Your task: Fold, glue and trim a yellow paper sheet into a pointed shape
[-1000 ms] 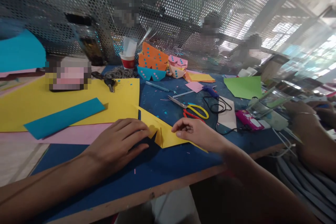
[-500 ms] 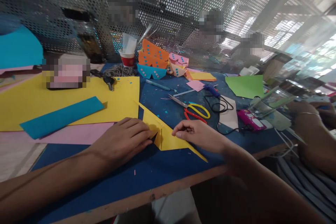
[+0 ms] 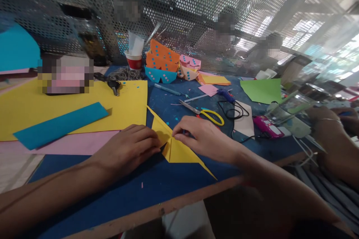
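Observation:
A folded yellow paper cutout [image 3: 182, 153] with a notch in its lower edge and narrow pointed ends lies on the blue tabletop. My left hand [image 3: 137, 142] is closed over its left part, fingers together on the paper near the notch; the thumb is hidden. Thumb and fingertips of my right hand [image 3: 202, 136] come together in a pinch at the cutout's upper edge, near its middle. Whatever is between those fingertips is too small to make out. Just beyond the right hand lie scissors [image 3: 212, 116] with yellow and red handles, partly covered by it.
A blue folded strip [image 3: 60, 125] rests on a yellow sheet [image 3: 129, 108] at left. Farther back stand paper masks [image 3: 161, 75] and a red cup [image 3: 134, 61]. A glue gun [image 3: 226, 95] with its black cord lies right, near a magenta device [image 3: 267, 127]. Another person's arm [image 3: 333, 142] is at far right.
My right hand has moved left and slightly up along the cutout, over more of the scissors. The cutout's right end has swung a little down and left. My left hand stays on it.

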The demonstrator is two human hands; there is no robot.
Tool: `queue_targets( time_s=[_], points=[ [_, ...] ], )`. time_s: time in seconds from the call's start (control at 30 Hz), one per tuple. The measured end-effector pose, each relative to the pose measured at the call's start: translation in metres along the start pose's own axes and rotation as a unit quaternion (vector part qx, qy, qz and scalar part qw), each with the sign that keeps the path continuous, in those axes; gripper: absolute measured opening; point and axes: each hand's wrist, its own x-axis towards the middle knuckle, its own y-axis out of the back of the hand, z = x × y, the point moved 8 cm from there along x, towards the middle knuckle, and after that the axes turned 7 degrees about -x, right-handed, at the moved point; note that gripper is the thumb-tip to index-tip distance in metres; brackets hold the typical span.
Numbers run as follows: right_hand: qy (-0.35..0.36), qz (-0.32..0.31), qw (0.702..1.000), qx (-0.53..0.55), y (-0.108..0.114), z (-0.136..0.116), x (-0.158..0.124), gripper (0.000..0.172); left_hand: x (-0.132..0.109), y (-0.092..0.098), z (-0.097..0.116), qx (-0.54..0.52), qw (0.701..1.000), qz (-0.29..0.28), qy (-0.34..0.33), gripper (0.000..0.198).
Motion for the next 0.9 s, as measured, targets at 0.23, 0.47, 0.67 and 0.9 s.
queue_targets(
  time_s=[0.23, 0.47, 0.67, 0.9],
  points=[
    [0.068, 0.062, 0.994, 0.065, -0.019, 0.009, 0.026, 0.013, 0.004, -0.001, -0.001, 0.014, 0.999, -0.036, 0.0, 0.035],
    [0.093, 0.087, 0.989, 0.079, -0.026, 0.011, 0.02, 0.015, 0.004, 0.001, 0.013, 0.113, 0.991, -0.029, -0.06, 0.041],
    [0.098, 0.059, 0.991, 0.065, -0.029, 0.008, 0.018, 0.012, 0.008, 0.001, 0.008, 0.113, 0.993, -0.029, -0.035, 0.048],
    [0.098, 0.035, 0.994, 0.014, -0.03, 0.004, 0.019, 0.011, 0.011, 0.003, 0.003, 0.073, 0.997, -0.022, -0.005, 0.042]
  ],
)
